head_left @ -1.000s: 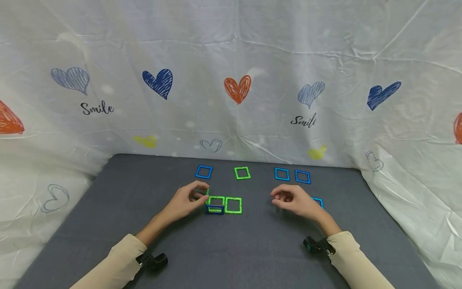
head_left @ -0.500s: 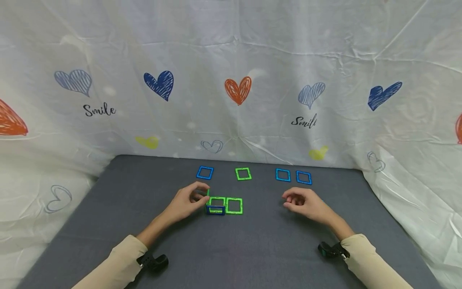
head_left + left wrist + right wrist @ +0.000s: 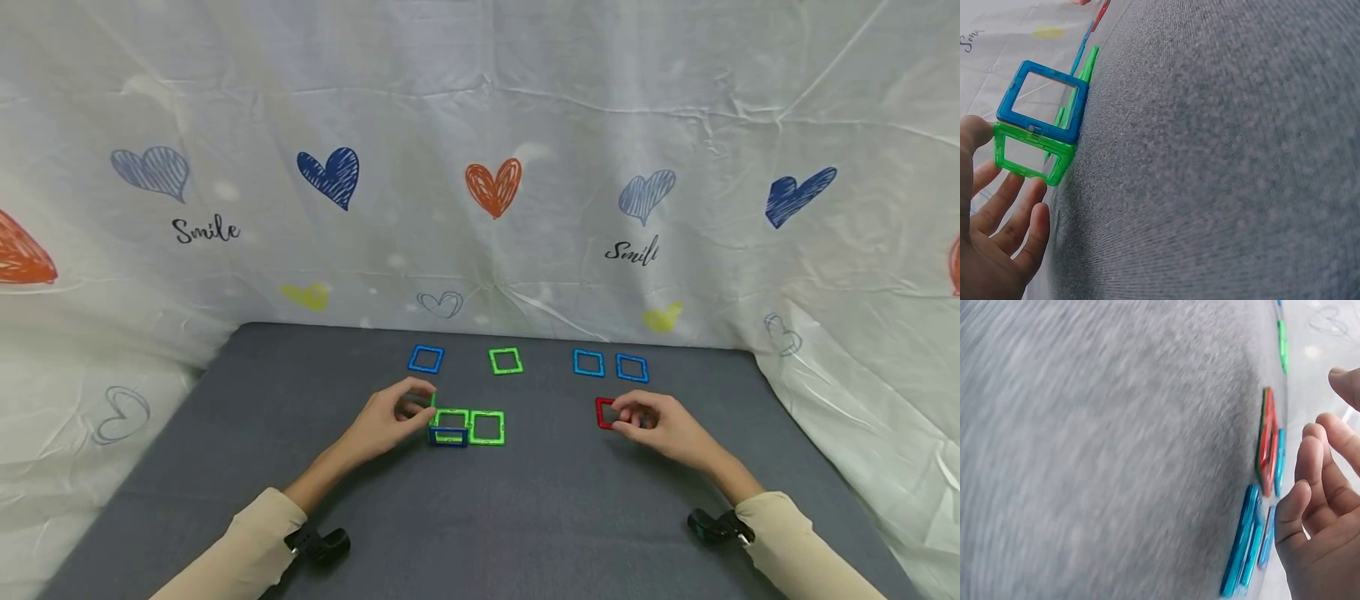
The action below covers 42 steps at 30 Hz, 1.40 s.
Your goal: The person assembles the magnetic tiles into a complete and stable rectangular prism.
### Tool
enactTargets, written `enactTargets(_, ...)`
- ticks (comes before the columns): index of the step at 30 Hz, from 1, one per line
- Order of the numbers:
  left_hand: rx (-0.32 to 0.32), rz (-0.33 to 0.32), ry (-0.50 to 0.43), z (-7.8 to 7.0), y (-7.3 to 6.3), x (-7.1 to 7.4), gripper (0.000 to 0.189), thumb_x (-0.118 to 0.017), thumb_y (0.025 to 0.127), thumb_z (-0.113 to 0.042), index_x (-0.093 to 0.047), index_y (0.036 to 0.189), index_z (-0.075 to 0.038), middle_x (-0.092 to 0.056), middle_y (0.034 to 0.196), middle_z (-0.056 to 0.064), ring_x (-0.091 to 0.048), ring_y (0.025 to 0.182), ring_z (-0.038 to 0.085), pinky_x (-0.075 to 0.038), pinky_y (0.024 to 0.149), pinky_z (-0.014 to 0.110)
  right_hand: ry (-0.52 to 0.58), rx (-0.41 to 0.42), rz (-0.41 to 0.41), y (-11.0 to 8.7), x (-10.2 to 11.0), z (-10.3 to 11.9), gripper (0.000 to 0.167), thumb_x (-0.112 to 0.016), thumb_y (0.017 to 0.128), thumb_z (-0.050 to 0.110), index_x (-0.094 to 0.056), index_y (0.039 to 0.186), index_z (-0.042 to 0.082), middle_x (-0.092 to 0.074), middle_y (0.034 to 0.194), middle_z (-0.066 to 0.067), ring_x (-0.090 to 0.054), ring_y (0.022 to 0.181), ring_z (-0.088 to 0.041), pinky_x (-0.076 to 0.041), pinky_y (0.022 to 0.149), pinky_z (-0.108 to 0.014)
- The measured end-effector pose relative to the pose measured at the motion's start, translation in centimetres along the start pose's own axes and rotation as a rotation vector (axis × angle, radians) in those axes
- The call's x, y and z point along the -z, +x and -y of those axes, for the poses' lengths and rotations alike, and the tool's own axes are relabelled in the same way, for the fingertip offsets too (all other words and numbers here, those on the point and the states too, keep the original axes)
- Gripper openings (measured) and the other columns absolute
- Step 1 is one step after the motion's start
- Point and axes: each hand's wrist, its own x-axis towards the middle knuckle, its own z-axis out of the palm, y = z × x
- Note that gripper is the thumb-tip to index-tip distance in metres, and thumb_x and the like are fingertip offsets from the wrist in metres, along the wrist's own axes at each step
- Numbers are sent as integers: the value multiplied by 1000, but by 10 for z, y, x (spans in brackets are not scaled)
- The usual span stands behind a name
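My left hand [image 3: 390, 417] holds an upright green square tile frame [image 3: 1033, 153], thumb at one corner and fingertips along the opposite edge. Joined to it stands an upright dark blue tile frame [image 3: 1042, 101]. Both rise from a flat green tile [image 3: 451, 416], and another green tile [image 3: 487, 427] lies flush on its right. Over on the right, my right hand [image 3: 656, 425] hovers with loosely bent fingers, thumb apart from them, holding nothing. Under its fingertips lies a red tile frame [image 3: 602, 414], partly covered. A blue tile [image 3: 1240, 540] beside the red one is mostly hidden by the hand in the head view.
Along the back of the dark grey table [image 3: 525, 517] lie a blue tile [image 3: 426, 358], a green tile [image 3: 506, 361] and two more blue tiles, one of them [image 3: 588, 362] left of the other [image 3: 632, 367]. A white curtain [image 3: 405, 108] with printed hearts hangs behind.
My right hand has moved to the right, uncovering part of the red tile and covering the blue one beside it. The left hand and its green tile have stayed in place.
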Motion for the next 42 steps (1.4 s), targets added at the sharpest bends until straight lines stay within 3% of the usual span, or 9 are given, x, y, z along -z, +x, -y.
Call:
enactTargets(6,6,5,3,1,0,0,36,-71,99,-17,-61,131,-4,-63,125,8,-70,97,18,-57,78,35,-61,-32,-6,-5,3,-1,27,-82,88,8,-70,112,5,-62,90,-1,-55,70,-16,-45,59,-26)
enactTargets(13,14,8,9,0,0,0,36,-71,99,-17,-61,131,-4,-63,125,9,-70,97,18,-56,78,35,-170,-96,-38,-11,-1,-3,40,-87,84,23,-70,116,6,-59,92,-2,-52,76,-19,-42,65,-28)
enactTargets(27,19,5,10,-2,1,1,35,-71,99,-19,-62,130,-5,-64,125,8,-70,97,17,-56,78,36,-217,-111,-56,-6,-4,-3,47,-92,78,28,-71,114,8,-57,92,-1,-48,77,-19,-39,65,-28)
enactTargets(33,17,5,9,-3,1,1,35,-71,99,-19,-62,131,-6,-63,126,9,-70,97,17,-56,78,36,-212,-131,-35,-2,-6,-2,41,-91,80,26,-72,110,6,-56,90,-1,-47,75,-18,-39,65,-29)
enactTargets(42,14,5,15,-3,1,0,35,-71,99,-17,-62,130,-5,-64,125,11,-70,97,18,-56,77,36,-210,-132,-39,0,-9,-1,15,-86,84,15,-73,90,13,-57,85,2,-49,73,-14,-43,63,-29)
